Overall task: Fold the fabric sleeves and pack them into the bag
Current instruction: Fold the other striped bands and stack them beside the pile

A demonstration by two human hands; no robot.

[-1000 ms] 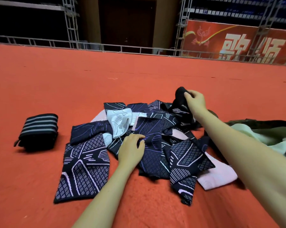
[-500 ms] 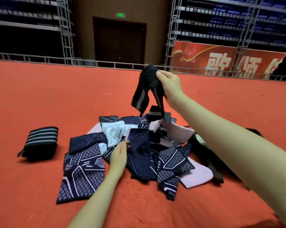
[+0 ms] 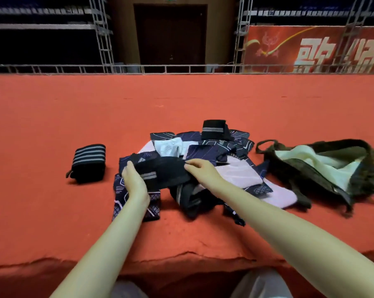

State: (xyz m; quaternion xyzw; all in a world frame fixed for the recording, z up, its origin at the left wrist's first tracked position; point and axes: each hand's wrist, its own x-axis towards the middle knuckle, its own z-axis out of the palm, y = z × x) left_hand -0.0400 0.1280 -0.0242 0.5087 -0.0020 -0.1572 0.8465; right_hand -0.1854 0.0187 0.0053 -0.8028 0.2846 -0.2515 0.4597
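Fig. – head view, as I read it from my remote station. L hand (image 3: 134, 183) and R hand (image 3: 201, 168) both grasp one black sleeve (image 3: 162, 173) with a grey stripe band, stretched flat between them just above the near-left part of the pile (image 3: 203, 160); L fingers curl round its left end, R fingertips pinch its right end. Pile = navy patterned, white and pale pink sleeves lying loose on the red carpet (image 3: 52, 117). A second black sleeve, grey-striped (image 3: 214, 130), sits folded at the far edge of the pile. Left of the pile, apart from it, a folded stack of black striped sleeves (image 3: 88, 163) rests on the carpet. The bag (image 3: 323, 166) – dark olive w/ pale lining, mouth open – lies on its side to the right, its near edge touching the pink fabric. I cannot tell whether any sleeve is inside the bag. Bkgd: metal railing (image 3: 181, 68), dark door (image 3: 171, 33), red banner (image 3: 311, 50).
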